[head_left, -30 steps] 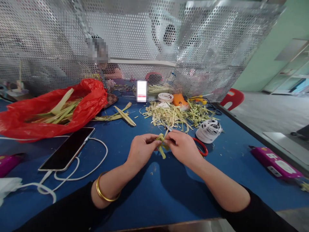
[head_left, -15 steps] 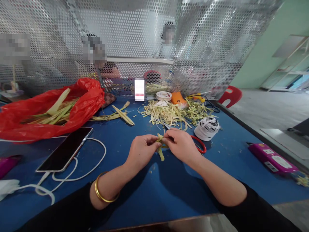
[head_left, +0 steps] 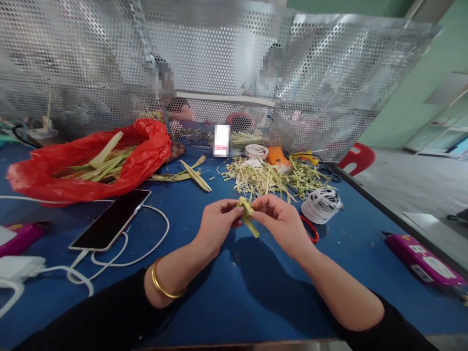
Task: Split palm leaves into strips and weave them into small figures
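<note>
Between my two hands is a small folded piece of pale green-yellow dried leaf strip [head_left: 247, 205], one end of which hangs down toward the table. My left hand [head_left: 215, 222] pinches it from the left with thumb and fingers. From the right, my right hand [head_left: 280, 222] grips the same piece between thumb and fingertips. Just beyond my hands lies a heap of cut leaf scraps [head_left: 259, 178]. The red handle of a tool, apparently scissors [head_left: 312, 230], shows beside my right hand, the rest being hidden. A roll of white strip [head_left: 321, 206] stands near it.
On the left, a red plastic bag [head_left: 146, 141] holds long leaves, and a phone [head_left: 111, 219] lies with its white cable [head_left: 161, 243]. Loose leaves [head_left: 195, 175] rest beyond. A purple box [head_left: 424, 256] sits at right. Behind the blue table [head_left: 219, 307] hangs a perforated silver sheet [head_left: 204, 53].
The view has shifted slightly, so things sit further right. My fingers have turned the leaf piece, and its folded top shows more; my right-hand fingers have opened out a little around it.
</note>
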Demonstrator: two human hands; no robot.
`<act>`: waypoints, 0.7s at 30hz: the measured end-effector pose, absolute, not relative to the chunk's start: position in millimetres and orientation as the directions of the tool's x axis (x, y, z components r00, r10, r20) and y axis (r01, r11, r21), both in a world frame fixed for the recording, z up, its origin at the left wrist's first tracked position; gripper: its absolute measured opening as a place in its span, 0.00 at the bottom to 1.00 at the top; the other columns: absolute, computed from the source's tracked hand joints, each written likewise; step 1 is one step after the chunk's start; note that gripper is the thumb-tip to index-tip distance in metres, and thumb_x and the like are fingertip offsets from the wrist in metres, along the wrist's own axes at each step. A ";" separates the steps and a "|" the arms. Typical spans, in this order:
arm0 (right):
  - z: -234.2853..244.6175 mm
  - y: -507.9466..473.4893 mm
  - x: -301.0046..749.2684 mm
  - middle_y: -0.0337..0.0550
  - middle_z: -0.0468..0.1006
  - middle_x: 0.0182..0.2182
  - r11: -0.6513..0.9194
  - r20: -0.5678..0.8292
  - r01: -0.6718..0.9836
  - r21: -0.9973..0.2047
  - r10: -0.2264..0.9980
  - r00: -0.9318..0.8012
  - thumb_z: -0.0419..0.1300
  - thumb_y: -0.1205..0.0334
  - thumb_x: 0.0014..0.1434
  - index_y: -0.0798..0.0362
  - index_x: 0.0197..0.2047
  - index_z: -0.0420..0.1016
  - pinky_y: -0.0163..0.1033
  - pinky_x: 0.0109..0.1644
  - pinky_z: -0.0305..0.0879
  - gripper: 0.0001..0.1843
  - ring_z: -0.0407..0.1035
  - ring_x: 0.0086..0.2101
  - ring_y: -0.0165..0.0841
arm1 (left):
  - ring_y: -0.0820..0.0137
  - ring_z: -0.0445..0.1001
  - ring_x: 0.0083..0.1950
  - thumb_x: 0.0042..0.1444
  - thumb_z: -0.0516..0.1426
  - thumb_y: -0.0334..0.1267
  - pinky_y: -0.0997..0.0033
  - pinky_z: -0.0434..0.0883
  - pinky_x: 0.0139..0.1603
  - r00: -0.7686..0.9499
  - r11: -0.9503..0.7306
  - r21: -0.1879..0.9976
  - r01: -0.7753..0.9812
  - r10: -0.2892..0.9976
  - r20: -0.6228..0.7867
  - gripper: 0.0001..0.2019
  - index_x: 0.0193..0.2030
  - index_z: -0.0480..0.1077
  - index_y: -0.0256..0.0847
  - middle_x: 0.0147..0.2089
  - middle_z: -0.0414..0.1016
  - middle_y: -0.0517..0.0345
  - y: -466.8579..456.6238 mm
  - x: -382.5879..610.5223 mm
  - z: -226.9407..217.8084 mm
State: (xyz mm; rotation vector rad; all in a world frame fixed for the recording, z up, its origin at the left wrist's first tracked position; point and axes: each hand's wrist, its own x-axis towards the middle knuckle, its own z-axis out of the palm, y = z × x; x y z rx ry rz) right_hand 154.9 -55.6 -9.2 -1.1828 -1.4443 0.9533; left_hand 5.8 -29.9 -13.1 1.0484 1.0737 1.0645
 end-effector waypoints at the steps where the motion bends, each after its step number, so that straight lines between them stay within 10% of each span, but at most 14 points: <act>1: -9.9 -55.3 155.4 0.38 0.74 0.27 0.220 0.223 0.206 -0.953 0.975 -0.013 0.61 0.62 0.51 0.52 0.33 0.71 0.37 0.35 0.65 0.06 0.68 0.29 0.31 | 0.78 0.67 0.23 0.42 0.64 0.38 0.77 0.67 0.27 0.153 0.162 0.978 -0.133 0.978 -0.142 0.10 0.31 0.76 0.34 0.25 0.75 0.58 -30.2 6.0 -13.8; 11: -16.2 -43.3 162.9 0.43 0.73 0.39 0.173 0.249 0.310 -0.935 0.941 0.228 0.68 0.60 0.40 0.50 0.42 0.69 0.43 0.44 0.64 0.24 0.68 0.38 0.36 | 0.77 0.67 0.25 0.43 0.63 0.37 0.76 0.68 0.30 0.311 0.124 0.989 -0.085 0.946 -0.092 0.10 0.33 0.77 0.35 0.28 0.75 0.58 -34.7 7.9 -15.4; 15: -18.0 -42.5 159.5 0.34 0.69 0.23 0.047 0.052 0.067 -0.997 0.996 0.078 0.66 0.58 0.44 0.52 0.33 0.69 0.37 0.34 0.63 0.14 0.65 0.26 0.30 | 0.77 0.67 0.26 0.44 0.63 0.39 0.75 0.69 0.31 0.353 0.138 0.989 -0.048 0.929 -0.112 0.12 0.35 0.76 0.35 0.29 0.75 0.57 -32.4 6.9 -16.7; 21: -25.4 -42.5 152.7 0.30 0.63 0.19 0.110 0.119 0.111 -0.988 0.989 0.085 0.65 0.61 0.46 0.52 0.23 0.63 0.33 0.26 0.55 0.13 0.57 0.22 0.25 | 0.77 0.66 0.21 0.40 0.66 0.40 0.77 0.65 0.24 0.352 0.175 0.982 0.078 0.916 -0.191 0.14 0.32 0.71 0.36 0.19 0.68 0.64 -34.9 8.5 -19.7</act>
